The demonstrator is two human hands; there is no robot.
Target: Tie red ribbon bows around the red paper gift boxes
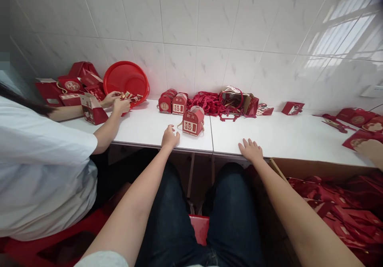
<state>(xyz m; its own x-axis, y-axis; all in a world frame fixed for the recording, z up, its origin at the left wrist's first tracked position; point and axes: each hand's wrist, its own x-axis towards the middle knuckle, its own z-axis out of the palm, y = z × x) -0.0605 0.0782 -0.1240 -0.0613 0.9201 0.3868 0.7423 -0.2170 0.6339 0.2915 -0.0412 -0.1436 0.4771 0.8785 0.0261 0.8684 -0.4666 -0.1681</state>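
A small red gift box (192, 122) with cream lettering and cord at its sides stands upright on the white table (149, 129), in front of me. Just left of it, my left hand (170, 138) rests at the table's front edge, fingers loosely curved and apart, holding nothing. Farther right, my right hand (251, 150) lies on the table edge with its fingers spread and nothing in it. Behind the box sit two similar red boxes (178, 104), close together. A heap of dark red ribbons (206, 103) lies against the wall beside them.
At left, a co-worker's hands (121, 104) handle small wrapped pieces at a tipped red basin (125, 77); a red box (93, 109) stands nearby. A cardboard carton (278, 164) of red packaging is at lower right. Another person's hand (371, 149) touches a red piece at far right.
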